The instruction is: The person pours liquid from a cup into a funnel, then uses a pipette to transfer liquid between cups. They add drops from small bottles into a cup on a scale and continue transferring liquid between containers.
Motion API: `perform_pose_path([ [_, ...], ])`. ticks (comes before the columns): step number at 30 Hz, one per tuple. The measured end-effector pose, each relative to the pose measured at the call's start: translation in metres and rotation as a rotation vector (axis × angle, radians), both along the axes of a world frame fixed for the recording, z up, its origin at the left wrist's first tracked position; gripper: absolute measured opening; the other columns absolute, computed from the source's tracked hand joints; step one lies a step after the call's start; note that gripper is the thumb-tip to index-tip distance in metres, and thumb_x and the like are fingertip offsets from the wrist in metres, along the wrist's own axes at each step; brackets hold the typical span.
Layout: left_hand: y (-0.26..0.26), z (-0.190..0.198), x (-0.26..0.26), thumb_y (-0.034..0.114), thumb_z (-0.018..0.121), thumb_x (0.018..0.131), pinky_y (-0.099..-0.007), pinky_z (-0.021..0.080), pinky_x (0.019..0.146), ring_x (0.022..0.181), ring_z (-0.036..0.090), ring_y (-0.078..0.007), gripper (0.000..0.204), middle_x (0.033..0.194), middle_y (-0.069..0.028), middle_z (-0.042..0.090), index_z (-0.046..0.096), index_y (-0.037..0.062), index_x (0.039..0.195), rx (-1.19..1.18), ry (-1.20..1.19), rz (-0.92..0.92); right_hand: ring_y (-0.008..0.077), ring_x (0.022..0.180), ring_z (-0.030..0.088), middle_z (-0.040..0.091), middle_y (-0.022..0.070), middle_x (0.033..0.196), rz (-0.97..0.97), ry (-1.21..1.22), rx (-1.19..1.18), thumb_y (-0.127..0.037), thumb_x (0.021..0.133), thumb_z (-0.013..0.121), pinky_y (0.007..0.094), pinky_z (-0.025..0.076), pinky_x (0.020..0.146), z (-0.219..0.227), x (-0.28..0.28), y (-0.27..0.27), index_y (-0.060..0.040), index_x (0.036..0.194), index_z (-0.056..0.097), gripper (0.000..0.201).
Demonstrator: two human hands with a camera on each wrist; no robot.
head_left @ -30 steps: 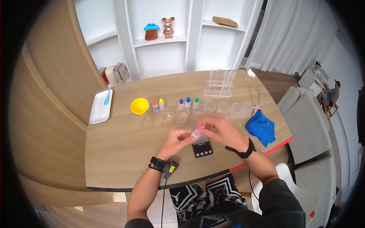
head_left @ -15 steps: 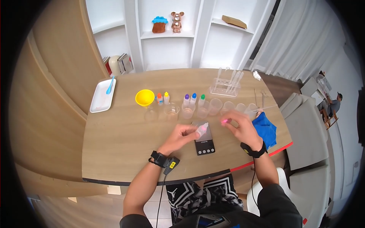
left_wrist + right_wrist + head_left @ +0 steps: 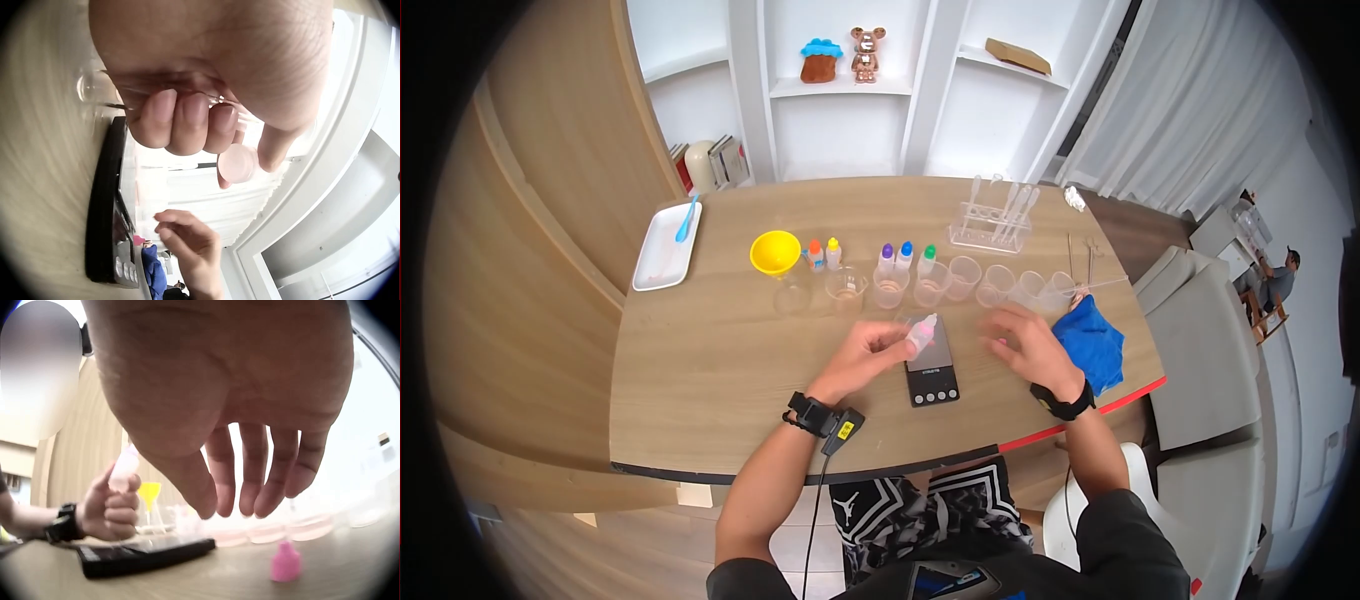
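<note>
My left hand (image 3: 862,360) pinches a small translucent bottle (image 3: 921,336) with pinkish contents, tilted above the black digital scale (image 3: 933,385). In the left wrist view the bottle's round base (image 3: 236,163) shows between thumb and fingers. The pink cap (image 3: 286,562) stands on the table to the right of the scale, in the right wrist view. Just above that cap hangs my right hand (image 3: 231,394), its fingers loosely bent and holding nothing.
Behind the hands runs a row of clear cups (image 3: 930,284). Beyond them stand capped dropper bottles (image 3: 887,257), a yellow funnel (image 3: 775,253) and a test tube rack (image 3: 990,228). A blue cloth (image 3: 1090,345) lies right, a white tray (image 3: 666,247) far left.
The pink cap has come off the bottle, moved right in my right hand, and been let go onto the table. My left hand has kept hold of the bottle.
</note>
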State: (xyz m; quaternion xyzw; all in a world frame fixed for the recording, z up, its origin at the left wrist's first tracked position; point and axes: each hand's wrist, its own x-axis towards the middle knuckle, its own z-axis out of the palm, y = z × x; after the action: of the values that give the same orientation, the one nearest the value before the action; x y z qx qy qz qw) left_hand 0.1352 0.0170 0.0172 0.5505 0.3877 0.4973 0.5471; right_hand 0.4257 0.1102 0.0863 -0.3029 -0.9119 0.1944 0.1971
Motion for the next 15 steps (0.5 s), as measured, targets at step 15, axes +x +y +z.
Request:
perform_pose_path([
  [15,-0.003,-0.006,0.004,0.042,0.056,0.11,-0.0235,0.025,0.055,0.06,0.033,-0.0027,0.044,0.067,0.0114,0.037,0.071,0.006,0.131,-0.019,-0.23,-0.045,0.0178,0.111,0.069,0.075,0.0077,0.115,0.198,0.772,-0.662,-0.005,0.091,0.08,0.0349,0.053,0.1,0.011,-0.073,-0.029,-0.0032,0.118,0.07,0.029],
])
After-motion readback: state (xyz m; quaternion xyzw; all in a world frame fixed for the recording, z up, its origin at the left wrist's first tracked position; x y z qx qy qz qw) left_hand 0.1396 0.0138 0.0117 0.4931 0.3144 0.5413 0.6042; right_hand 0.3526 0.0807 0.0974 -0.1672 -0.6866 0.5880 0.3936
